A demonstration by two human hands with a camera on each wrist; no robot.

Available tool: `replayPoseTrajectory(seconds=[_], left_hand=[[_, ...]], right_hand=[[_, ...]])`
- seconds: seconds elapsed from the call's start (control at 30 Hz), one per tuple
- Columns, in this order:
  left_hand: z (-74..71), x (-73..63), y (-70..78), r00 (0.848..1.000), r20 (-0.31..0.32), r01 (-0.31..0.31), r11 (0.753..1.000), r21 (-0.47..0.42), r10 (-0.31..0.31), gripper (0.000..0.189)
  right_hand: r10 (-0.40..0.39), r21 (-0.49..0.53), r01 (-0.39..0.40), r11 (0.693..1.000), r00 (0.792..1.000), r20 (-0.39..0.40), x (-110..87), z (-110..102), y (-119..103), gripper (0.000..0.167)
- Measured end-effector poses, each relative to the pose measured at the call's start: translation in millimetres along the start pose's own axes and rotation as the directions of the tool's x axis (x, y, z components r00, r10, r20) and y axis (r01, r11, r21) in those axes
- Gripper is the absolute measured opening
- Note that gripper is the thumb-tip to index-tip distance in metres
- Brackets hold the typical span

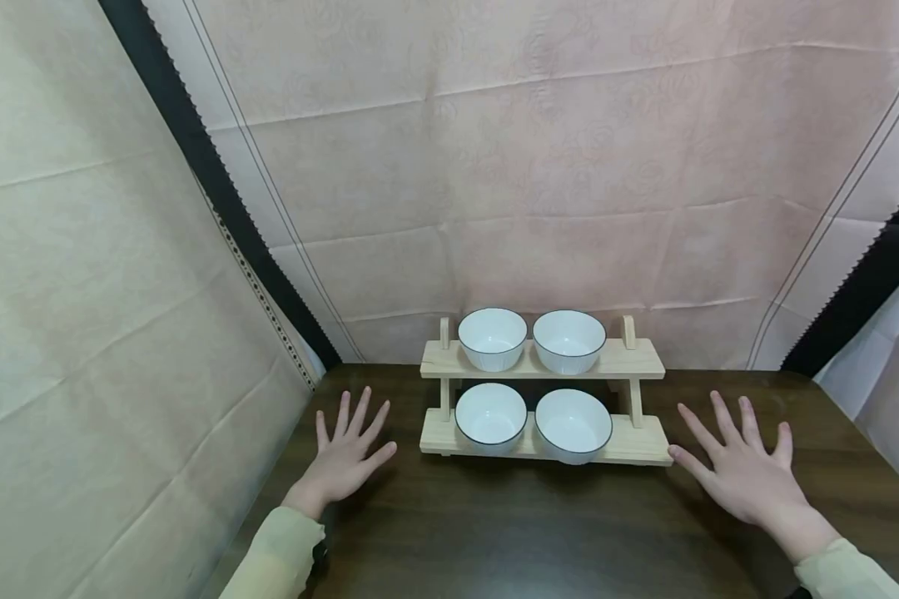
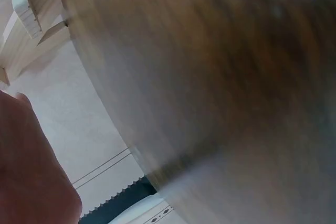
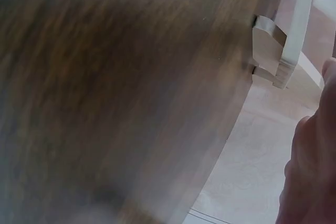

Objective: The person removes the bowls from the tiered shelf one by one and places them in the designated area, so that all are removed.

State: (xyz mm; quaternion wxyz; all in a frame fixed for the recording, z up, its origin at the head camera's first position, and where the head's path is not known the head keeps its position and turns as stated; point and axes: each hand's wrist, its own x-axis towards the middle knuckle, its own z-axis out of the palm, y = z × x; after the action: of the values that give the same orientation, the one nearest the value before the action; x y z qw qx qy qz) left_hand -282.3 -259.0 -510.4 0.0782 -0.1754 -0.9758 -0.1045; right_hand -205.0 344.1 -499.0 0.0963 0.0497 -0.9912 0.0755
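Note:
A two-tier pale wooden rack [image 1: 629, 449] stands toward the back of the dark table. On its upper shelf sit two white bowls with dark rims, the left bowl [image 1: 492, 339] and the right bowl [image 1: 569, 341]. Below them are two more alike, a lower left bowl [image 1: 490, 416] and a lower right bowl [image 1: 573, 424]. My left hand [image 1: 345, 462], fingers spread, is to the left of the rack and holds nothing. To the right, my right hand [image 1: 752, 474] is likewise spread, its thumb tip near the rack's lower right corner. Both wrist views show a rack end beside the hand.
The dark wooden tabletop [image 1: 524, 532] extends in front of the rack. Pale patterned cloth [image 1: 554, 183] hangs right behind it, and another cloth panel [image 1: 120, 333] closes off the left side. Black strips [image 1: 225, 183] run along the cloth corners.

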Motion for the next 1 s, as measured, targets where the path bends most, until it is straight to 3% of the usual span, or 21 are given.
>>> replayPoseTrajectory(seconds=[0.1,0.2,0.3,0.4,0.5,0.57,0.67,0.73,0.8,0.87,1.0], left_hand=[[-2.0,-1.0,1.7,1.000,-0.020,0.014,0.994,-0.111,-0.017,0.072],[-4.1,-2.3,5.7,0.997,-0.063,0.025,0.949,-0.314,-0.047,0.065],[-5.0,-3.0,13.6,0.991,-0.092,0.035,0.839,-0.543,-0.100,0.060],[-4.3,-0.1,25.4,0.979,-0.076,0.078,0.691,-0.719,-0.189,0.060],[-0.4,7.6,38.8,0.965,-0.022,0.134,0.566,-0.814,-0.261,0.061],[3.2,13.6,48.3,0.960,0.021,0.165,0.503,-0.848,-0.278,0.064],[9.8,21.0,60.5,0.955,0.071,0.204,0.464,-0.862,-0.288,0.068],[14.5,24.1,66.6,0.950,0.093,0.227,0.456,-0.861,-0.298,0.069],[19.2,26.0,69.9,0.948,0.106,0.242,0.461,-0.854,-0.301,0.064],[21.8,27.2,71.6,0.947,0.113,0.248,0.458,-0.854,-0.300,0.059],[23.9,26.5,67.9,0.951,0.116,0.244,0.465,-0.851,-0.287,0.053]], right_hand=[[0.023,0.046,-0.023,0.999,1.000,0.012,0.6,1.2,0.4,0.077],[0.052,0.135,-0.052,0.989,0.999,0.001,1.9,1.7,-0.9,0.076],[0.088,0.284,-0.067,0.957,0.994,-0.061,2.0,-1.6,-7.0,0.071],[0.150,0.441,-0.071,0.895,0.978,-0.147,1.1,-9.1,-20.8,0.060],[0.217,0.557,-0.066,0.828,0.953,-0.210,4.8,-17.4,-41.8,0.051],[0.238,0.634,-0.066,0.770,0.953,-0.189,11.5,-21.6,-58.1,0.050],[0.212,0.774,-0.097,0.626,0.976,-0.050,23.5,-25.5,-81.4,0.057],[0.185,0.831,-0.161,0.533,0.980,0.071,29.7,-24.9,-94.6,0.064],[0.174,0.843,-0.224,0.489,0.972,0.157,32.9,-22.4,-104.8,0.070],[0.181,0.826,-0.257,0.501,0.965,0.190,34.2,-18.9,-111.2,0.073],[0.187,0.782,-0.263,0.566,0.964,0.189,35.4,-13.5,-116.2,0.071]])
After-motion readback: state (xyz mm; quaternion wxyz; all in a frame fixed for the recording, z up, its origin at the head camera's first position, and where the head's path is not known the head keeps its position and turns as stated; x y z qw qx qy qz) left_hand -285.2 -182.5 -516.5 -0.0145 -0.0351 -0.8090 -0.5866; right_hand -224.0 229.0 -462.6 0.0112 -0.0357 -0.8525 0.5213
